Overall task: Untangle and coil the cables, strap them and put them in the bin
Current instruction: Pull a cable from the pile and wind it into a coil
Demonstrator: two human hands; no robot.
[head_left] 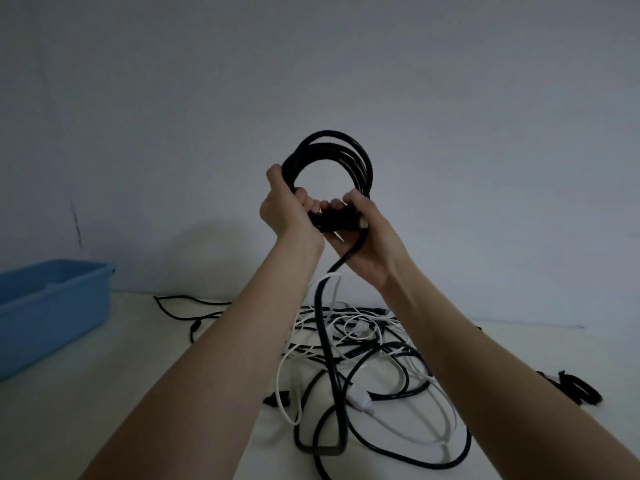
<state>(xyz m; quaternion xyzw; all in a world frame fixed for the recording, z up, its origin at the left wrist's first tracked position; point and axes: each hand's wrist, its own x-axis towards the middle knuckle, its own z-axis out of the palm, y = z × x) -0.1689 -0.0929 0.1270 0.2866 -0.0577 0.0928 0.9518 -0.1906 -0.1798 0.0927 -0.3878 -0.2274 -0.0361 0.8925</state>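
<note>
On the near desk [138,393] lies a tangle of black and white cables [363,358], with a small black strap [578,388] at the right edge. A black lead rises from the tangle to a black coil [332,157] held up above it. The left hand [287,206] grips the coil's left side, fingers curled round the loops; the right hand [367,237] clasps its bottom. A blue bin [52,306] sits far left.
</note>
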